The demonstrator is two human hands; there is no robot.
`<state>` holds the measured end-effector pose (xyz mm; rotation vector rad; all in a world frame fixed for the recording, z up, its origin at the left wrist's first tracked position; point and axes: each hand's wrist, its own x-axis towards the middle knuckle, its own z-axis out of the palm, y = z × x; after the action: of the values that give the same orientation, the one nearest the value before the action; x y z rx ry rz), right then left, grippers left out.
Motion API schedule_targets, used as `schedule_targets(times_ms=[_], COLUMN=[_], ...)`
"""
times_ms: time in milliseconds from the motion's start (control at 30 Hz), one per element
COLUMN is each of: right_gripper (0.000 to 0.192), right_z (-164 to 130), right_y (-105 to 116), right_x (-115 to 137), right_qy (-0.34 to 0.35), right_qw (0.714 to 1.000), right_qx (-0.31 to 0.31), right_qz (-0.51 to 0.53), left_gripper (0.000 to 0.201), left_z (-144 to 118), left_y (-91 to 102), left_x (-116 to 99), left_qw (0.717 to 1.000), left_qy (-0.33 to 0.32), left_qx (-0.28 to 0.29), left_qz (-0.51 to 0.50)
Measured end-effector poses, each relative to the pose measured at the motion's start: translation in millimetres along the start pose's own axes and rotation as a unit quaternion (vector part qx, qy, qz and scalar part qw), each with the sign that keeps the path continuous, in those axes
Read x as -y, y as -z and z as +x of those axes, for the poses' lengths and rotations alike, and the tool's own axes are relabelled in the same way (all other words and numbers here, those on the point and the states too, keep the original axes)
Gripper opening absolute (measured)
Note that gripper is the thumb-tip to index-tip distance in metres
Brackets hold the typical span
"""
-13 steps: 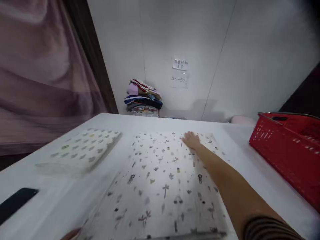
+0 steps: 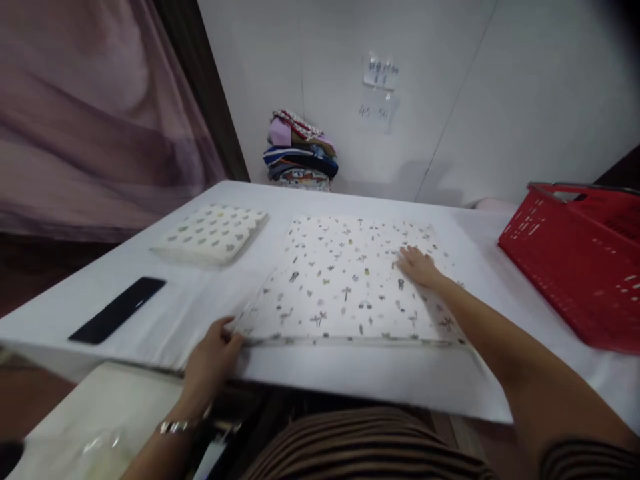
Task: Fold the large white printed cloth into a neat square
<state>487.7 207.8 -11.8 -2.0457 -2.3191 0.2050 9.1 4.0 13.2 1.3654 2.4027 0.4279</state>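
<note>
A white cloth (image 2: 335, 287) printed with small palm trees and other little motifs lies spread in a folded rectangle on the white table. My right hand (image 2: 419, 267) rests flat on its right part, fingers stretched out. At the cloth's near left corner, my left hand (image 2: 215, 353) has its thumb and fingers closed about the edge; part of the fingers is blurred. Left of this cloth sits a folded cream cloth (image 2: 213, 230) with a grey leaf-like print, touched by neither hand.
A black phone (image 2: 119, 310) lies on the table (image 2: 350, 373) at the left. At the right stands a red plastic basket (image 2: 565, 267). Beyond the far edge is a stack of folded fabrics (image 2: 301, 157) against the wall. A pink curtain (image 2: 100, 120) hangs at left.
My right hand has slid nearer across the cloth from its far edge. My left hand, barely in view before, now shows at the near left corner. The view has tipped downward.
</note>
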Motion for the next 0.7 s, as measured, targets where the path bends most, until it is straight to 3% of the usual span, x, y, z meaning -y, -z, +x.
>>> schedule_targets(times_ms=[200,267,367,500,633,700], right_gripper=[0.056,0.055,0.053,0.047,0.045,0.042], right_z=[-133,-173,-219,-243,-239,-233], right_y=[-14,-17,-18,-11,4,12], right_x=[-85,-102,-109,-98,-84,-77], right_qy=[-0.072,-0.110,-0.177,-0.245,-0.295,-0.323], right_qw=[0.994,0.985,0.968,0.942,0.909,0.887], right_qx=[-0.086,-0.123,-0.154,-0.162,-0.110,-0.087], right_qz=[0.017,0.042,0.090,0.164,0.272,0.319], left_gripper=[0.047,0.047,0.047,0.049,0.048,0.044], left_z=[-4,-4,-3,-2,6,14], left_y=[-0.4,-1.5,0.3,8.2,9.0,4.8], left_x=[-4,-3,-5,-10,-8,-3], left_qw=[0.999,0.999,0.999,0.999,0.998,0.996], left_qy=[-0.017,-0.020,-0.019,-0.029,-0.019,-0.034], left_qx=[-0.027,-0.031,-0.025,-0.001,-0.003,-0.032], left_qz=[-0.021,-0.022,-0.010,0.020,0.064,0.078])
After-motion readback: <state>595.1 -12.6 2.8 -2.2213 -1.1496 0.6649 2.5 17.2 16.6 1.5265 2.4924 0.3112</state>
